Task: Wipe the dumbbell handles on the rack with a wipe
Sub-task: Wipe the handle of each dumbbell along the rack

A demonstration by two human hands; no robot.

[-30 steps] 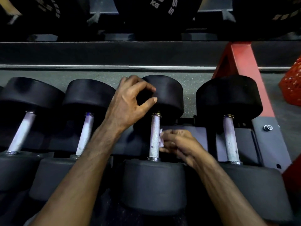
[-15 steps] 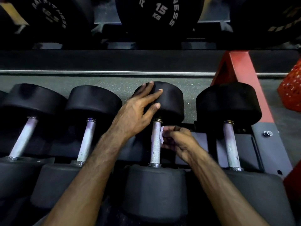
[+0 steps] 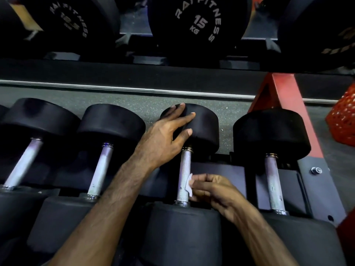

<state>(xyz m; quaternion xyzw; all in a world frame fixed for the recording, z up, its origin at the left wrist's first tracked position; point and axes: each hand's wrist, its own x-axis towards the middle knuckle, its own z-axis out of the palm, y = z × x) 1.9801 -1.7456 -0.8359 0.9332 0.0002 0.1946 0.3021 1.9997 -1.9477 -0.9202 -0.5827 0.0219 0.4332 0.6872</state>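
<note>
Only a small white edge of the wipe (image 3: 189, 184) shows; the rest is hidden in the right hand (image 3: 215, 191), whose curled fingers pinch it against the right side of the third handle (image 3: 184, 174). The left hand (image 3: 165, 140) lies with fingers spread and straight on that dumbbell's far head (image 3: 203, 127). The near heads are cut off below. Neighbouring handles (image 3: 99, 169) stand close on both sides on the rack (image 3: 288, 93). A red crate (image 3: 343, 120) is cropped at right.
</note>
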